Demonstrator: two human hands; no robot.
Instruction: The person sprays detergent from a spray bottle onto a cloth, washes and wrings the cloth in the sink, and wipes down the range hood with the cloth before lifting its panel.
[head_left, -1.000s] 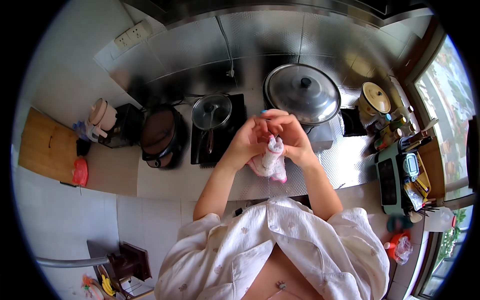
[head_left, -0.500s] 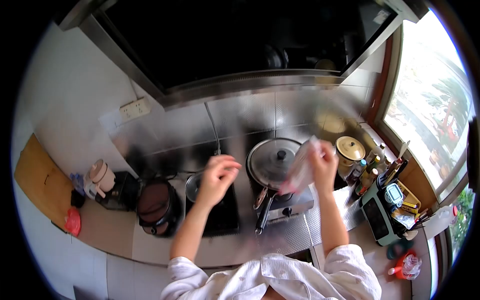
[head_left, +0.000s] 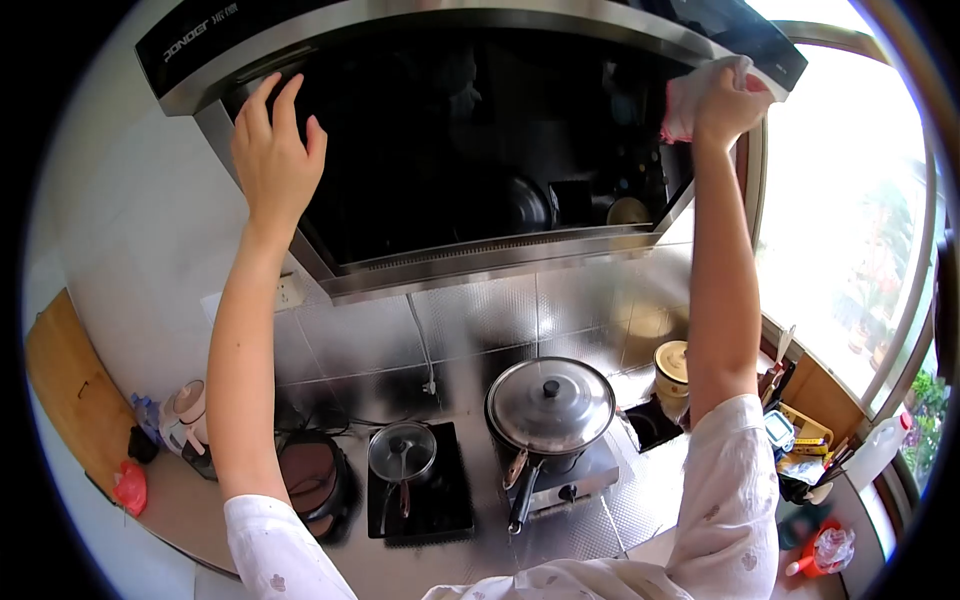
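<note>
Both my arms reach up to the dark range hood (head_left: 430, 150). My right hand (head_left: 735, 105) grips a white cloth with a pinkish-red edge (head_left: 690, 103), which lies against the hood's upper right corner. Over at the hood's left side, my left hand (head_left: 275, 150) is raised with its fingers spread, holding nothing, the fingertips close to the metal frame.
Below stands a lidded pan (head_left: 550, 405) on a gas stove (head_left: 590, 475). Left of it, a small glass-lidded pot (head_left: 402, 455) sits on a black cooktop (head_left: 450, 500). A yellow-lidded pot (head_left: 672, 362) is by the window (head_left: 850, 200), and a red jug (head_left: 815, 550) at lower right.
Both hands have risen from over the stove to the hood, the right one carrying the cloth up and right, the left moving up and left. The view has tilted upward.
</note>
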